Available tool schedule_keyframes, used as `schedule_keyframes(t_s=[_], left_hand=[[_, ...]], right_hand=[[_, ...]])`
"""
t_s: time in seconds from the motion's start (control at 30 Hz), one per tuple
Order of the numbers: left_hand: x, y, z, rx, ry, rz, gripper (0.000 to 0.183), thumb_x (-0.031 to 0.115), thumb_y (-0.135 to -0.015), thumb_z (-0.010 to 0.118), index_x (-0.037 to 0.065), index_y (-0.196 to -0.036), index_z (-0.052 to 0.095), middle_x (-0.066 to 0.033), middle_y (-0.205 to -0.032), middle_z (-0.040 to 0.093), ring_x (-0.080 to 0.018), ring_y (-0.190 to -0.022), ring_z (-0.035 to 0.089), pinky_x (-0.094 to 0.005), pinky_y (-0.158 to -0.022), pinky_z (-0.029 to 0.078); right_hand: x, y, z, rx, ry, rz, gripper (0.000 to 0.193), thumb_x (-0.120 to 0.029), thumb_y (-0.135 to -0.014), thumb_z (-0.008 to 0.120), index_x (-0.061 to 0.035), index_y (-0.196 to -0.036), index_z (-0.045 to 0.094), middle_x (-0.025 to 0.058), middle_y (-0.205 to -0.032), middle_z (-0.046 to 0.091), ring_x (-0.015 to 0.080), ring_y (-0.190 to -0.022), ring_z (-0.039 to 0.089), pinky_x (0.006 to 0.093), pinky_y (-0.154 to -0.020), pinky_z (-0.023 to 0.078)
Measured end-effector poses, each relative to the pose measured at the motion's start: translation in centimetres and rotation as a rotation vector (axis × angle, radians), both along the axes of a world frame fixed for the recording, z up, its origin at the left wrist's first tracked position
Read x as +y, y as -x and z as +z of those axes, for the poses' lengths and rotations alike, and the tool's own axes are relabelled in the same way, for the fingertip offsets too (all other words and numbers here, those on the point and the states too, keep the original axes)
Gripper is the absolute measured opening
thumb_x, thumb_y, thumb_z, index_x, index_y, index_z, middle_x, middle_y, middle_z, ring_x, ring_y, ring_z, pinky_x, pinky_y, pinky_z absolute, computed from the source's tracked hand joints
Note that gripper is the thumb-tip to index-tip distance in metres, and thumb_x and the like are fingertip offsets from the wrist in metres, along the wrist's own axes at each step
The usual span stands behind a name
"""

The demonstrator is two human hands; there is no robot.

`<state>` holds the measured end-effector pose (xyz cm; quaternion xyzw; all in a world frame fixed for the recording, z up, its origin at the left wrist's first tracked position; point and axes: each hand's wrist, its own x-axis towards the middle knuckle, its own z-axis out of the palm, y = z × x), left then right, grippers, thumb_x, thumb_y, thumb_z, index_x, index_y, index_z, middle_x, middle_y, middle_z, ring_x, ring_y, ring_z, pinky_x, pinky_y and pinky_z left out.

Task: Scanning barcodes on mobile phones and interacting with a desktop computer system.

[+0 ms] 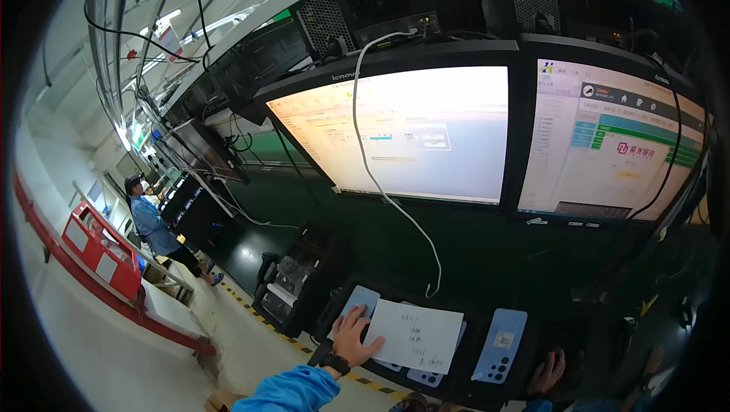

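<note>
My left hand (354, 342), with a dark watch on the wrist, lies with fingers spread over a light blue phone (360, 299) and the left edge of a white paper sheet (418, 336) with handwriting. The paper covers most of several phones; the camera end of one blue phone (426, 377) sticks out below it. To the right, another blue phone (503, 340) lies back up, with a small white label and its cameras toward me. My right hand (547, 374) rests farther right with fingers stretched out on a dark surface. Anything under its palm is hidden.
Two lit monitors (426, 138) (608, 146) hang above the dark green bench. A white cable (380, 184) dangles in front of the left one. Left of the phones stands a black bin (296, 279) with clear packets. Down the aisle, a person in blue (152, 225) stands.
</note>
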<state>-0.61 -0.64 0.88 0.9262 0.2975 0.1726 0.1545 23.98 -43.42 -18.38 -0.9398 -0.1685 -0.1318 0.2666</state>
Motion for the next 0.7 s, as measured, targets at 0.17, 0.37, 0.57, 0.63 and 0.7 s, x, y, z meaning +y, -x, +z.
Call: schedule_keyframes(t_s=[0.17,0.37,0.57,0.63,0.7], left_hand=[[0.9,-0.9,-0.4,-0.004,0.057,-0.016,0.050,0.043,-0.075,0.069,0.009,-0.109,0.059,-0.0136,-0.140,0.044,-0.0329,-0.135,0.033,-0.0534,-0.107,0.020],[-0.4,-1.1,2.1,0.029,0.078,-0.050,0.057,0.050,-0.078,0.065,0.016,-0.122,0.056,-0.0141,-0.140,0.043,-0.0368,-0.137,0.027,-0.0604,-0.108,0.011],[3.5,-0.3,4.0,-0.038,0.043,0.021,0.048,0.043,-0.079,0.063,0.014,-0.118,0.060,-0.0142,-0.138,0.045,-0.0363,-0.136,0.028,-0.0639,-0.105,0.014],[8.0,1.0,3.6,-0.155,0.095,0.066,0.046,0.031,-0.079,0.065,0.009,-0.118,0.058,-0.0159,-0.130,0.052,-0.0347,-0.126,0.043,-0.0549,-0.102,0.030],[12.7,2.3,1.3,-0.345,0.298,0.147,0.044,0.016,-0.077,0.067,0.002,-0.117,0.055,-0.0184,-0.121,0.056,-0.0378,-0.109,0.054,-0.0441,-0.091,0.044]], right_hand=[[1.6,-0.2,-0.5,-0.010,-0.393,-0.138,0.032,-0.008,-0.090,0.050,-0.0013,-0.121,0.053,0.0212,-0.132,0.044,0.0337,-0.118,0.046,0.0441,-0.099,0.038],[4.3,2.7,9.8,0.319,-0.860,-0.153,0.025,-0.020,-0.100,0.044,0.0001,-0.103,0.060,0.0064,-0.095,0.061,0.0152,-0.087,0.055,0.0278,-0.078,0.044],[13.1,7.1,25.0,0.349,-0.831,0.104,0.021,-0.018,-0.099,0.045,-0.0021,-0.092,0.058,0.0026,-0.080,0.057,0.0090,-0.067,0.046,0.0239,-0.061,0.037],[16.7,8.1,28.4,0.428,-0.804,0.237,0.018,-0.018,-0.094,0.051,-0.0013,-0.093,0.058,0.0039,-0.082,0.057,0.0106,-0.071,0.051,0.0241,-0.065,0.041],[21.6,9.2,30.5,0.580,-0.776,0.379,0.018,-0.016,-0.089,0.057,-0.0008,-0.097,0.060,0.0061,-0.086,0.060,0.0136,-0.078,0.057,0.0255,-0.071,0.045]])
